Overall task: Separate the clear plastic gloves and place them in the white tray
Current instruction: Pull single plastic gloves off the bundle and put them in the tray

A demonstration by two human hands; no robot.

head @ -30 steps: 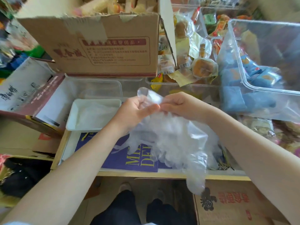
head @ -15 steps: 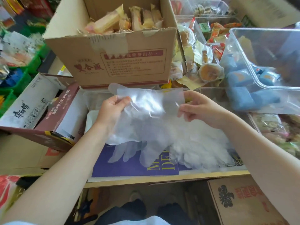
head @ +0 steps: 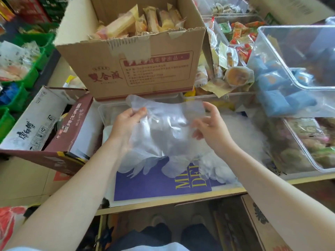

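A clear plastic glove (head: 168, 127) is stretched flat between my hands, cuff up and fingers hanging down. My left hand (head: 125, 124) pinches its left edge between thumb and fingers. At the glove's right edge, my right hand (head: 208, 127) holds the cuff corner with index finger and thumb, the other fingers loosely spread. The glove hangs over the white tray (head: 105, 132), of which only a strip shows left of my left wrist. A heap of more clear gloves (head: 228, 160) lies on the shelf under my right hand.
A purple printed sheet (head: 159, 183) lies under the gloves. Behind stands a cardboard box of wrapped snacks (head: 141, 69), left an open carton (head: 45, 124), right clear bins (head: 299, 69) of packets. A clear tub (head: 108, 109) sits behind the tray.
My hands have drawn apart from a bunched grip, spreading one glove flat. The glove and my left hand have shifted left over the tray. The camera tilted up.
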